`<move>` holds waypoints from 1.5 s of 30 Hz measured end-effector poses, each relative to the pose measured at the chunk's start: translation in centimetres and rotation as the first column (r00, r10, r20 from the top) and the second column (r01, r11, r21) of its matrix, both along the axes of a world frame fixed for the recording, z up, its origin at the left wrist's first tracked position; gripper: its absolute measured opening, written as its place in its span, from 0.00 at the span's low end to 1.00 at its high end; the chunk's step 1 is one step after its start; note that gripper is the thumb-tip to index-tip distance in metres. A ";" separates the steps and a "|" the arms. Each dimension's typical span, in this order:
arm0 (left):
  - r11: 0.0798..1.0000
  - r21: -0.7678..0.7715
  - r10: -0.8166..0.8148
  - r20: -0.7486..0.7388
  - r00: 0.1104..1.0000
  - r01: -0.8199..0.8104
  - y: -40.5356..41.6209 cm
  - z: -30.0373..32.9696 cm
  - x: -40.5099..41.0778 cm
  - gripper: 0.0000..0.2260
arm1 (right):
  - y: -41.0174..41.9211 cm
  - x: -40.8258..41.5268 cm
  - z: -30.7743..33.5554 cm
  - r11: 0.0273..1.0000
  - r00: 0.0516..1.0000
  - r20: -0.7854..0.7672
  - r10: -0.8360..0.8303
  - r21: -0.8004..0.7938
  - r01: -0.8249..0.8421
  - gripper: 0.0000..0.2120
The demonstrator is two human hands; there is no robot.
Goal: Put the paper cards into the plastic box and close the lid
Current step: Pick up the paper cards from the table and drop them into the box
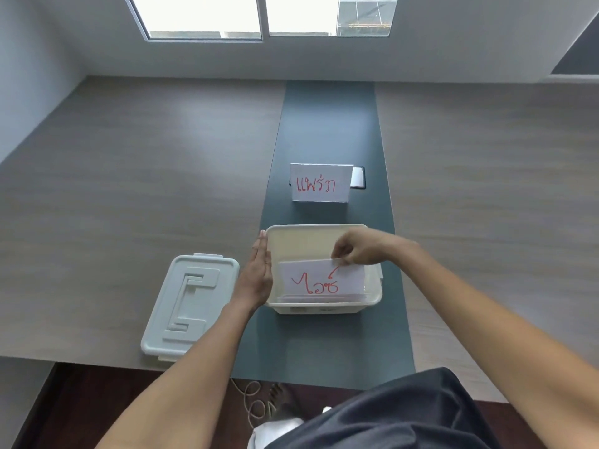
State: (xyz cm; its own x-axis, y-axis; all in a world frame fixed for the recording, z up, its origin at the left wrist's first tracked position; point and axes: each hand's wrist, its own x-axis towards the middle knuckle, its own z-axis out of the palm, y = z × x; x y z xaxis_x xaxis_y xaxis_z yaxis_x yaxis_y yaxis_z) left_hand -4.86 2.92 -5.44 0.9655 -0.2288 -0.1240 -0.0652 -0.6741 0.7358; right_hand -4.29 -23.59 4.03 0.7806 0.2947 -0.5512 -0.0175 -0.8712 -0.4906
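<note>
surface: wood-grain bench (pixel 129 189) with a dark teal strip (pixel 327 124) running down its middle; pale wall and window (pixel 259 14) beyond the far edge
plastic box: cream plastic box (pixel 324 307) standing open on the teal strip, near the front edge of the bench; lid off
lid: pale lid (pixel 191 303) lying flat on the wood surface just left of the box, raised pattern facing up, clips visible at both ends
card in box: white paper card (pixel 321 280) with red handwriting standing on edge inside the box, leaning toward the near wall; edges of further cards (pixel 324 298) visible low behind the near wall
card outside: second white card (pixel 321 183) with red handwriting standing upright on the teal strip beyond the box, apart from it; a small dark-framed object (pixel 358 177) partly hidden behind it
left hand: left hand (pixel 257 273) flat, fingers straight and together, pressed against the outer left wall of the box
right hand: right hand (pixel 359 249) over the box, fingertips pinching the top edge of the card inside
floor: dark floor below the bench edge with a loose pale cord (pixel 252 403)
</note>
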 end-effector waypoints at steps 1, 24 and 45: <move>1.000 -0.006 0.005 0.001 1.000 -0.005 0.0 0.0 0.0 0.24 | 0.2 -0.2 -0.6 1.000 1.000 -0.021 0.018 -0.006 -0.018 0.11; 0.999 0.032 0.035 0.008 0.999 -0.036 -0.4 0.8 0.0 0.23 | -1.5 14.4 0.2 0.904 0.813 0.405 -0.418 0.277 0.327 0.12; 0.997 0.011 0.071 -0.008 0.997 -0.070 -0.8 1.4 0.0 0.22 | -2.0 20.6 -6.6 0.935 0.907 0.390 -0.161 -0.234 0.266 0.18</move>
